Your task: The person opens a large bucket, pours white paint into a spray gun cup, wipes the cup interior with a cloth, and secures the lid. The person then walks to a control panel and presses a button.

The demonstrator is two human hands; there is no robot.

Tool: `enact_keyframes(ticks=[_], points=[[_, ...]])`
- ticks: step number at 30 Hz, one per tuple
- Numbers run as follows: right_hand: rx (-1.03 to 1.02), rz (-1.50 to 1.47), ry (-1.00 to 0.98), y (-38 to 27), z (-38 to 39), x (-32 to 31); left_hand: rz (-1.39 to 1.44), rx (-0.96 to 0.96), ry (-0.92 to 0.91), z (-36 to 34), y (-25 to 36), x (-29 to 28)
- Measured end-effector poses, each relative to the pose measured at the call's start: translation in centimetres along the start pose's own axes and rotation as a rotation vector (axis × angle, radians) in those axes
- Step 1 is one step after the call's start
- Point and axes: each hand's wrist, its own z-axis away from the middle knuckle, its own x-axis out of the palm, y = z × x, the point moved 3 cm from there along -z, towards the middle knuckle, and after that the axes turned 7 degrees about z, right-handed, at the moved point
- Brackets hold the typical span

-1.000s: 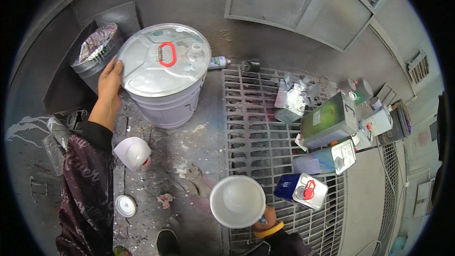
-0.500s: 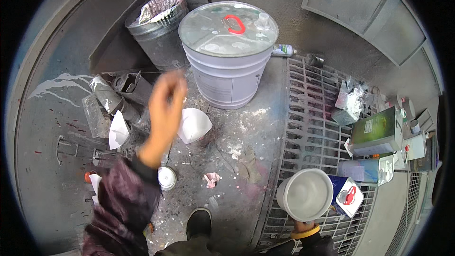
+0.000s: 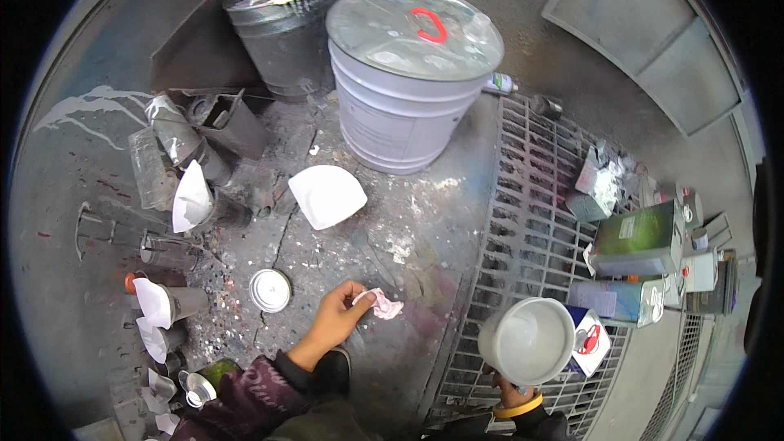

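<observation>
My left hand (image 3: 339,314) reaches low over the floor, its thumb and fingers closed on one edge of a crumpled pale pink tissue (image 3: 387,305). Whether the tissue still touches the floor, I cannot tell. At the lower right, my right hand (image 3: 513,394), with a yellow band at the wrist, grips a light grey plastic pot (image 3: 534,341) at its near side. Some of those fingers are hidden under the pot. Its mouth faces up, and the inside looks pale grey. A round metal lid (image 3: 269,291) lies left of my left hand, and a white paper cone (image 3: 328,197) lies farther off.
A large pale drum (image 3: 400,110) with a red handle stands ahead, beside a lined bin (image 3: 287,37). Paint-stained containers with paper cones (image 3: 192,198) line the left side. On the right, a floor grate (image 3: 523,212) carries several metal cans (image 3: 637,241).
My left hand has come down and toward me from above the white paper cone, and now pinches the pink tissue. The right hand keeps hold of the pot. The view has shifted slightly.
</observation>
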Motion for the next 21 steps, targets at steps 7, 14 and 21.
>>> enact_keyframes(ticks=[7, 14, 21], points=[[0.011, 0.055, 0.031, 0.7, -0.6, 1.9, -0.611, 0.145, -0.219, -0.1, 6.7, 0.4], [0.068, -0.120, 0.061, 1.2, 0.0, 1.4, -0.346, -0.141, -0.081, 0.5, 7.6, -5.9], [0.087, -0.055, 0.253, 2.8, 0.9, 0.1, -0.163, -0.219, 0.046, 1.7, 8.0, -11.3]])
